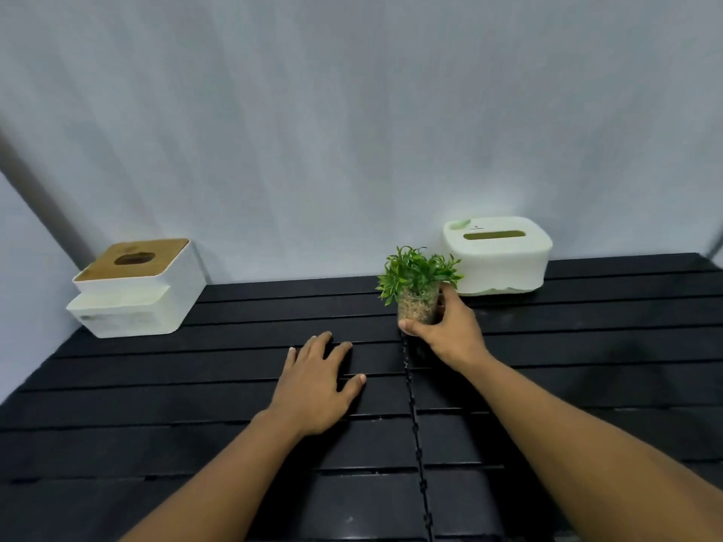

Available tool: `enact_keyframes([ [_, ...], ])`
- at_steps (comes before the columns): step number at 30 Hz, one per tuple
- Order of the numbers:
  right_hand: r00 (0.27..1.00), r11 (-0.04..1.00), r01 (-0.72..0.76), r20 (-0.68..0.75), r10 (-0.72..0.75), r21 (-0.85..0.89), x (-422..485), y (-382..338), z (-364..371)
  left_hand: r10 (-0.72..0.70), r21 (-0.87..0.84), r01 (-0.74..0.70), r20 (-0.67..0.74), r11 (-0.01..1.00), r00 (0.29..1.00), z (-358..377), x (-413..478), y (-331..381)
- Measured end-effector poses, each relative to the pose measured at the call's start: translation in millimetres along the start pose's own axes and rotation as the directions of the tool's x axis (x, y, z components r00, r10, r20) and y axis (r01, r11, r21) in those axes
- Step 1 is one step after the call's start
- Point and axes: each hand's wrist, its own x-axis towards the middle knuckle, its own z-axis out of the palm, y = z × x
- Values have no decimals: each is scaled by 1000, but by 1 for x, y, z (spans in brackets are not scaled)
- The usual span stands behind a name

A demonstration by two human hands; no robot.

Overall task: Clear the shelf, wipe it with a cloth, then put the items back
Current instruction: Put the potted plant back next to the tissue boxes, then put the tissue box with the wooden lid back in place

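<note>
Sitting at ten o'clock, hard against the wall, a white tissue box with a wooden lid (139, 285) occupies the far left of the black slatted shelf (195, 385). It stands well apart from both hands. Toward the middle, the left hand (317, 385) lies flat on the slats, fingers spread, palm down, gripping nothing. Just to its right, at about one o'clock, the right hand (446, 332) is wrapped around the clear pot of a small green plant (418, 285), thumb across the front and fingers behind. I cannot tell whether the pot rests on the shelf or is just clear of it. Beyond it, at two o'clock, a white lidded tissue box (497, 260) sits against the wall, near the plant's leaves.

The pot looks small, smooth and filled with loose gravel, so I would guess a tilt could spill grit onto the slats, and the gaps between them would swallow it. Swinging the plant back could also brush the leaves against the box behind.

The shelf is dark, ribbed in long boards, with a jointed seam (416, 424) running from front to back beneath the right forearm. A plain pale wall (352, 131) rises behind everything, and no cloth is in sight.
</note>
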Motion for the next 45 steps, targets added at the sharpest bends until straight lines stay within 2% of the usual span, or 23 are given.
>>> enact_keyframes([
  [7, 998, 995, 54, 47, -50, -80, -11, 3, -3, -1, -25, 0, -66, 1000, 998, 13, -8, -4],
  [10, 999, 960, 54, 15, -52, -273, -23, 4, -5, -2, -24, 1, -51, 1000, 999, 12, -8, -3],
  [13, 999, 847, 4, 29, 13, -532, -42, -1, -7, 13, -16, -13, -19, 1000, 1000, 9, -12, -9],
  [17, 989, 799, -57, 74, 126, -598, -85, -28, -2, 19, 11, -19, 3, 1000, 1000, -1, -26, -26],
  [20, 986, 839, 80, 168, 15, -539, -116, -57, 28, -17, 11, 17, 1, 1000, 1000, -8, -39, -53],
  [22, 961, 872, 213, 255, -106, -441, -122, -75, 58, -78, -21, 77, -26, 997, 997, -14, -48, -77],
  [24, 926, 900, 286, 336, -171, -329, -114, -93, 92, -166, -79, 161, -60, 984, 984, -21, -57, -107],
  [29, 878, 909, 365, 399, -264, -203, -73, -129, 184, -383, -279, 328, -172, 902, 907, -37, -71, -202],
  [34, 855, 927, 367, 423, -301, -82, -26, -163, 264, -513, -370, 397, -304, 840, 803, -47, -58, -293],
  [36, 846, 931, 365, 423, -325, -17, -10, -171, 290, -511, -407, 364, -349, 838, 786, -50, -49, -326],
  [41, 834, 919, 382, 391, -389, 98, 17, -183, 331, -434, -486, 217, -394, 847, 810, -52, -23, -367],
  [45, 828, 901, 420, 361, -429, 108, 25, -186, 349, -304, -594, -56, -489, 803, 818, -63, -3, -372],
])
